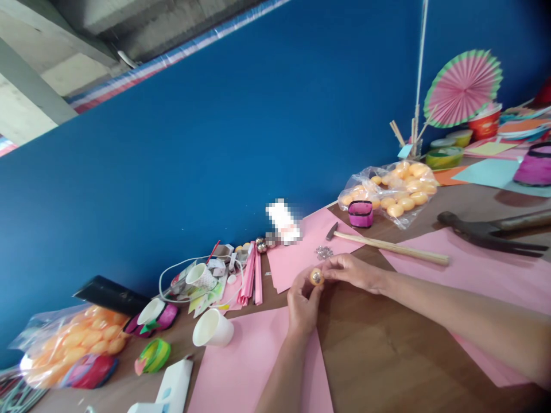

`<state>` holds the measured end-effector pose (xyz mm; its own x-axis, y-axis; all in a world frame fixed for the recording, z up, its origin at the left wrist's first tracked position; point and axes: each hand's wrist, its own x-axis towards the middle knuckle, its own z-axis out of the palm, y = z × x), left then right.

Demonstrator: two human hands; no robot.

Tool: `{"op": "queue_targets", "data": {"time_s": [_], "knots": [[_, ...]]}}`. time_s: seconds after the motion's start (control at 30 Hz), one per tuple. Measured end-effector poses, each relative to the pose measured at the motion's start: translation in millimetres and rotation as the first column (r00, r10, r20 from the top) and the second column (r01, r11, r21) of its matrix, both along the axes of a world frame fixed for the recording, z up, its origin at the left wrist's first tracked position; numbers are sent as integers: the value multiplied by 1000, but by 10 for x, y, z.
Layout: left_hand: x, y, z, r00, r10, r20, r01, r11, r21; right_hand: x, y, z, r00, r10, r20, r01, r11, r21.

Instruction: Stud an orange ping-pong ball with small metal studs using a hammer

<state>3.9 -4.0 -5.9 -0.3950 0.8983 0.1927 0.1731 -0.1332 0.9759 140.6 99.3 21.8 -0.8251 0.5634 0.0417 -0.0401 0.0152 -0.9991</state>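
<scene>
My left hand (302, 303) grips a small orange ball (316, 273) between thumb and fingers. A shiny silvery piece shows on the side of the ball facing me. From the right, my right hand (349, 271) comes up to the ball with its fingertips pinched at the ball's edge. Whatever lies in that pinch is too small to make out. Just beyond the hands, a little heap of clear, glittery bits (323, 252) lies on a pink sheet (297, 261). A small hammer (391, 246) with a wooden handle rests behind my right hand.
A claw hammer (486, 232) lies at right on pink paper. Bagged orange balls (400, 189) sit at the back right, and another bag (81, 338) at the left. A white paper cup (213, 328) stands left of my hands. The blue partition (193, 143) borders the table.
</scene>
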Motion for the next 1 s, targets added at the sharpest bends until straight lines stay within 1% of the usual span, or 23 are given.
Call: {"op": "queue_targets", "data": {"time_s": [0.53, 1.0], "knots": [[-1, -9, -5, 1000, -6, 11, 6, 1000, 5, 0, 8, 3, 1000, 16, 2, -16, 1000, 6], [-3, -5, -19, 1000, 1, 18, 0, 1000, -22, 1, 12, -4, 1000, 15, 2, -15, 1000, 10]]}}
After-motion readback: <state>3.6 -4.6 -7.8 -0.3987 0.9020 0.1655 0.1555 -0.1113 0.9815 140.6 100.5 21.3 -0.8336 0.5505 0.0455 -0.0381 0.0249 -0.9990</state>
